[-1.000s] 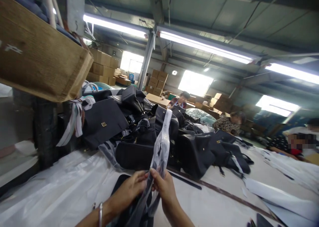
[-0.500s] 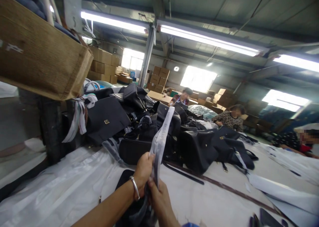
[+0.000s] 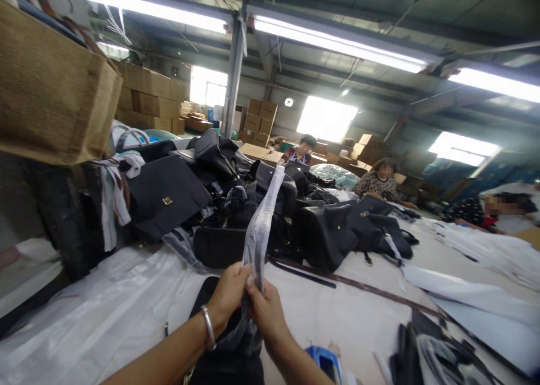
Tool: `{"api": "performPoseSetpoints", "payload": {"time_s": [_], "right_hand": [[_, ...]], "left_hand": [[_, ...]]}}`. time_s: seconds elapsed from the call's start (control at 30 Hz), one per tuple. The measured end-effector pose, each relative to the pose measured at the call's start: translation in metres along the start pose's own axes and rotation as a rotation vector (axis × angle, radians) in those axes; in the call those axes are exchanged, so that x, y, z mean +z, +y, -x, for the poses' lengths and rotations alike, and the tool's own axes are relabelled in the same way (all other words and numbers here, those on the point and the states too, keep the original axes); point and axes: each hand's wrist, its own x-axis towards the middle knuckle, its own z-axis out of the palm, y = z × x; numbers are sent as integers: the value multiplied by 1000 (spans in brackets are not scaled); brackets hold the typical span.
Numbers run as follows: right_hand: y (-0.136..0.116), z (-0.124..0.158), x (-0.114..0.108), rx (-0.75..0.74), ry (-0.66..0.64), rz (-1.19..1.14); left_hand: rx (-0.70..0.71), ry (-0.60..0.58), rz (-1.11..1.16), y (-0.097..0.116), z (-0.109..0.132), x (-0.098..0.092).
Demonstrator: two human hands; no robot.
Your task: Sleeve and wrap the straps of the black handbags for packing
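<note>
A strip of clear plastic film (image 3: 258, 227) rises upright in front of me, narrow at its top end. My left hand (image 3: 228, 292) is closed around its lower part, with a silver bracelet on the wrist. Right against it, my right hand (image 3: 266, 309) also pinches the film, thumb up. Below the hands the film runs down over a black bag (image 3: 228, 368) lying on the white table (image 3: 295, 306). Whether a strap lies inside the film where I grip it is hidden by my fingers.
Black bags (image 3: 324, 233) are heaped across the table ahead. White plastic sheeting (image 3: 97, 312) covers the left side. A blue object (image 3: 324, 362) and black straps (image 3: 434, 351) lie at right. A brown woven bag (image 3: 54, 86) hangs at upper left. Several people, including one person (image 3: 377, 182), sit beyond.
The view has tilted down and turned slightly right. My right hand has come up against my left on the film. More of the black bag and the blue object shows.
</note>
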Motion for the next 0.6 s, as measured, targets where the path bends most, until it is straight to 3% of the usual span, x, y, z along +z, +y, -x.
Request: {"api": "performPoseSetpoints", "payload": {"time_s": [0.17,0.3,0.43,0.6], "right_hand": [[-4,6,7,22,-14,-60],[14,8,16,89,-39,96],[30,10,20,193,-66,133],[22,16,5,251,-168,45]], "left_hand": [[-13,-94,33,17,-2,-15],[53,30,-17,20,-20,-24],[45,34,108,12,-26,-25],[23,65,126,-10,-29,-35]]}}
